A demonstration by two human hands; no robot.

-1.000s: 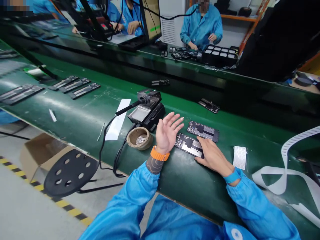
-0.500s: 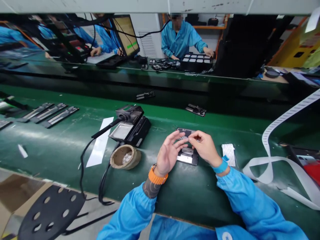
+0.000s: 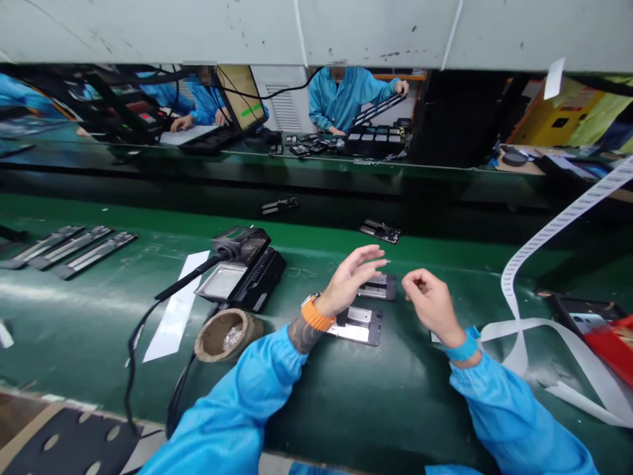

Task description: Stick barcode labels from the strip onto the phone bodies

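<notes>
My left hand (image 3: 352,282), palm turned inward, hovers over the bench with its fingers stretched out. Beneath and beside it lie flat black-and-silver phone parts: one phone part (image 3: 383,289) behind its fingers and another phone part (image 3: 363,328) nearer me, with a white strip on it. The hand hides some of both. Apart from it to the right, my right hand (image 3: 431,305) is raised with thumb and fingers closed together. Whatever is between those fingertips, if anything, is too small to make out. A pale sheet under the right wrist is mostly covered.
Left of my hands stand a black device with a metal pad (image 3: 247,270) and a brown round pot (image 3: 230,335) with silvery scraps. Further left lie a white strip (image 3: 177,307) and several phone parts (image 3: 93,254). A paper label tape (image 3: 514,290) curls at right. Co-workers sit beyond the partition.
My hands, close together over the phone parts before, have drawn apart, the right one moving rightward. My view has tilted up. The co-worker opposite has lifted a dark frame.
</notes>
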